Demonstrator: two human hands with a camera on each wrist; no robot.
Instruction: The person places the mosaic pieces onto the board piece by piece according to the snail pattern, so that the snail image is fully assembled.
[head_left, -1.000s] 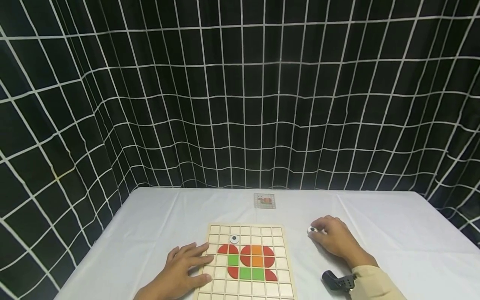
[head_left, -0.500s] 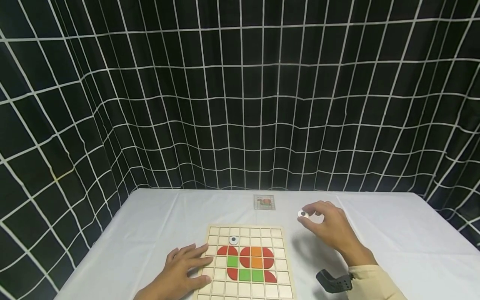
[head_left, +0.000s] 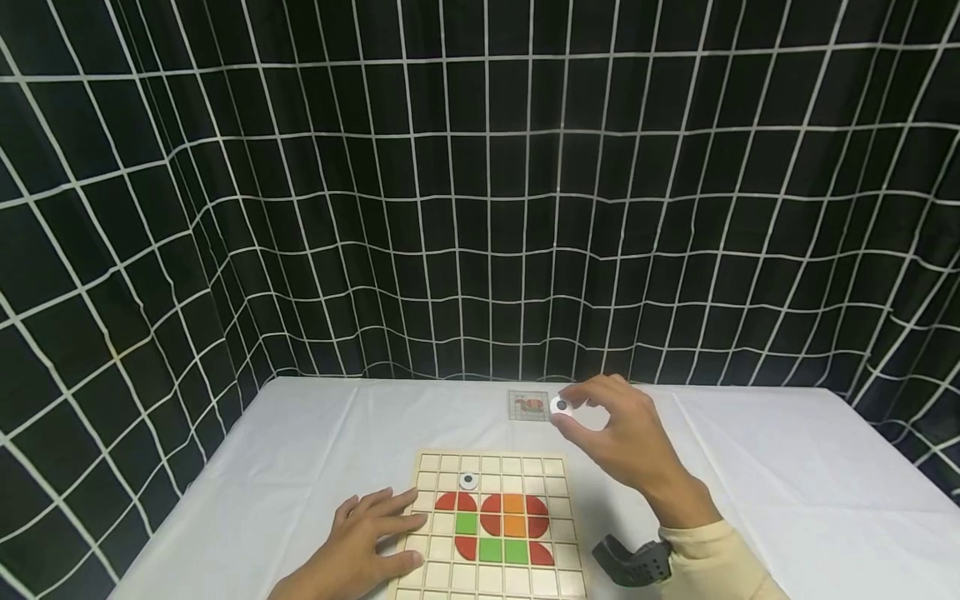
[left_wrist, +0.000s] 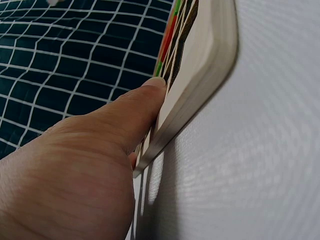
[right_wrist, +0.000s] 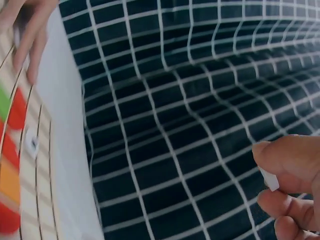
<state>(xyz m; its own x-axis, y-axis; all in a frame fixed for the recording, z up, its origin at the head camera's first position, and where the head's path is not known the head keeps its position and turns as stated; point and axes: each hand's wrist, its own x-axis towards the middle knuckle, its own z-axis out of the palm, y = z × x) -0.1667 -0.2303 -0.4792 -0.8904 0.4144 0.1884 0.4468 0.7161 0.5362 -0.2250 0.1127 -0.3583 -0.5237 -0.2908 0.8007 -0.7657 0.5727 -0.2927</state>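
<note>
A wooden grid board [head_left: 558, 530] lies on the table, with red, orange and green tiles [head_left: 491, 549] set in its squares. One white disc with a black dot [head_left: 468, 481] sits in an upper square. My left hand [head_left: 369, 537] rests at the board's left edge, fingers spread; in the left wrist view its thumb [left_wrist: 145, 97] lies on the rim. My right hand [head_left: 626, 433] pinches a second white eye disc [head_left: 561, 405] between thumb and fingers, raised above the table. In the right wrist view, that disc [right_wrist: 270, 179] shows edge-on.
A small card [head_left: 528, 406] with a printed coloured picture lies beyond the board, just left of the right hand in the head view. White cloth [head_left: 300, 450] covers the table. A black curtain with a white grid [head_left: 480, 208] hangs behind it. A black strap [head_left: 633, 562] is on the right wrist.
My right hand has lifted the eye disc from the right side of the table and carried it left, close to the card in the head view. My left hand stays put.
</note>
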